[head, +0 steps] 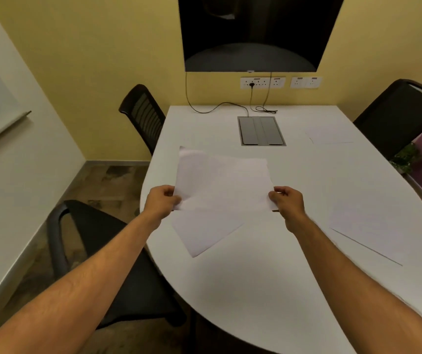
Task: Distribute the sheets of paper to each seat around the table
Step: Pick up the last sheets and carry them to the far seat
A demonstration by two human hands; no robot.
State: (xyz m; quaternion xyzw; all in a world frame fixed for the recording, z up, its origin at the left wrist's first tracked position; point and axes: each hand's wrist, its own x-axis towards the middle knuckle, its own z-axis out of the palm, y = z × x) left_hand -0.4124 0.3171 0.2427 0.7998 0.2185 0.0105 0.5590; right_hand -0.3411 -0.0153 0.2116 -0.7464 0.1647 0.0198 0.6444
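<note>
I hold a white sheet of paper [221,182] above the white table [255,272], slightly curled. My left hand [161,201] pinches its near left corner and my right hand [287,201] pinches its near right corner. Under it, a second sheet [204,232] lies flat on the table near the left edge, in front of the near left chair [95,241]. A third sheet [373,226] lies at the right side. A fourth sheet [328,134] lies at the far right, by the far right chair [398,113].
A far left chair [142,114] stands at the table's back left corner. A grey cable box [259,130] is set into the tabletop, with cables [220,107] running to wall sockets [262,82]. A dark screen [255,31] hangs on the yellow wall.
</note>
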